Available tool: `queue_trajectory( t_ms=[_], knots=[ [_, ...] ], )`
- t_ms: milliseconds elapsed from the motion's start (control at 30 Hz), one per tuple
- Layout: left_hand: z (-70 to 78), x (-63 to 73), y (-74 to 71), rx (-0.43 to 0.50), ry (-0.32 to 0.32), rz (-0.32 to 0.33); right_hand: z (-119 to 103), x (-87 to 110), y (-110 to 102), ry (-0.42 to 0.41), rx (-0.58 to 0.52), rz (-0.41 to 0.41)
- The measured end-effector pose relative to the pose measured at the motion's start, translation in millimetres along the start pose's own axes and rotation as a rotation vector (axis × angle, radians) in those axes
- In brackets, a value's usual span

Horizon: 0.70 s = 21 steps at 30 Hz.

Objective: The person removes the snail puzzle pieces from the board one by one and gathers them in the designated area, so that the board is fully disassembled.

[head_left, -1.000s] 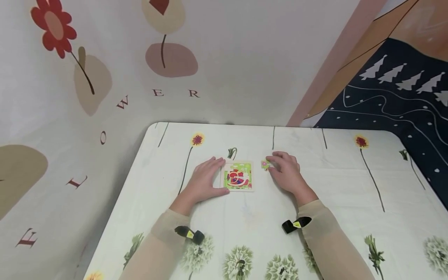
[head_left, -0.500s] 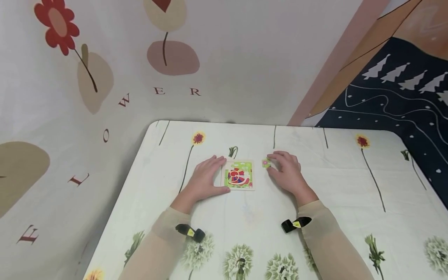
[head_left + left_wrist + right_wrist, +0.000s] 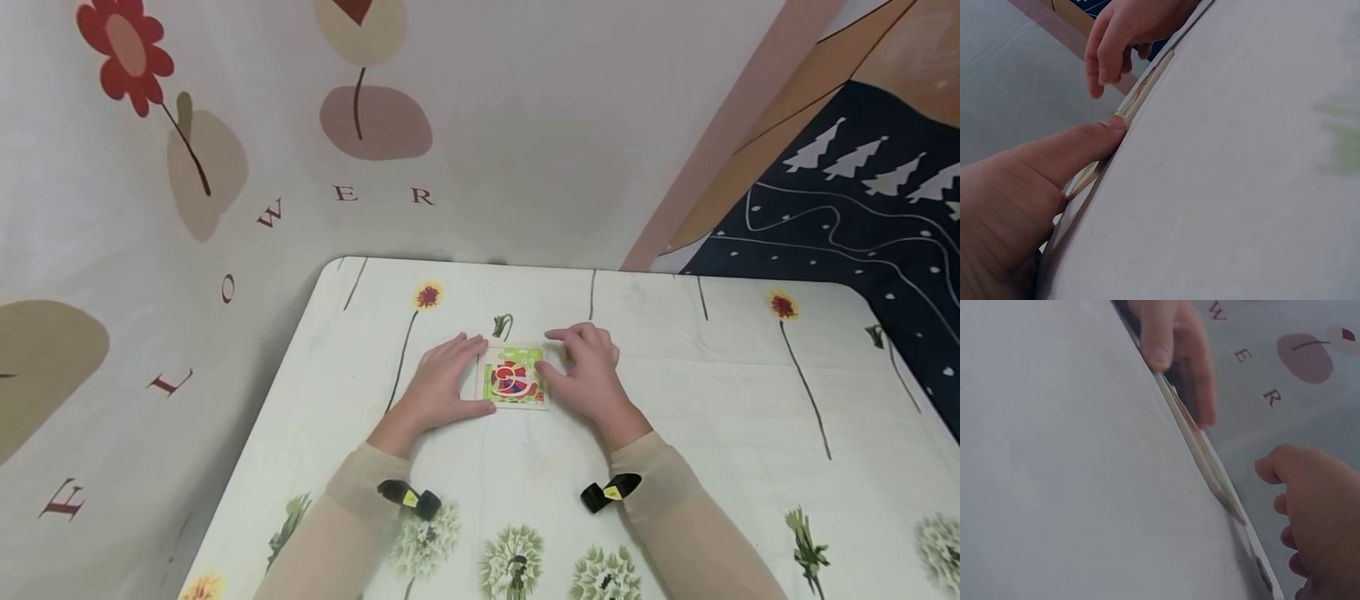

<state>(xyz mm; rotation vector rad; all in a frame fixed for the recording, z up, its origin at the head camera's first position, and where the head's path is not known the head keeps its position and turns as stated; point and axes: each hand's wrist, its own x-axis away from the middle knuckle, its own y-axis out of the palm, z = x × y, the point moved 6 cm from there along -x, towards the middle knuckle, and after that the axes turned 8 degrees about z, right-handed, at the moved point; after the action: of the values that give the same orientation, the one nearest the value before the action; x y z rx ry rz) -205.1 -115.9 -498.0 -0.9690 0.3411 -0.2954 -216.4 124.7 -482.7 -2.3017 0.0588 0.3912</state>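
Note:
A small square puzzle board with a colourful snail picture on green lies flat on the table in the head view. My left hand holds it from the left, thumb at the near corner and fingertips at the far one. Over the board's right edge hovers my right hand, thumb and forefinger apart and nothing between them. In the right wrist view this right hand is raised above the table. A small flat puzzle piece lies beside the board there; in the head view my right hand mostly covers it.
The table has a white cloth printed with flowers and dandelions. Behind it hangs a pale wall covering with flower prints, and at the right a dark blue panel with white trees.
My right hand has moved left from the puzzle piece to the board's right edge, letting go of the piece, which stays on the table. My left hand keeps its place on the board.

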Motion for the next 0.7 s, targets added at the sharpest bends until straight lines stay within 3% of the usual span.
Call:
queue_trajectory(
  t_ms=[233, 700],
  knots=[
    [0.2, -1.0, 2.4, -0.007, -0.001, -0.004, -20, -1.7, 19, -0.077, 0.047, -0.058],
    [-0.8, -0.3, 1.9, -0.009, 0.003, -0.002, -28, -3.2, 31, -0.033, 0.180, -0.150]
  ],
)
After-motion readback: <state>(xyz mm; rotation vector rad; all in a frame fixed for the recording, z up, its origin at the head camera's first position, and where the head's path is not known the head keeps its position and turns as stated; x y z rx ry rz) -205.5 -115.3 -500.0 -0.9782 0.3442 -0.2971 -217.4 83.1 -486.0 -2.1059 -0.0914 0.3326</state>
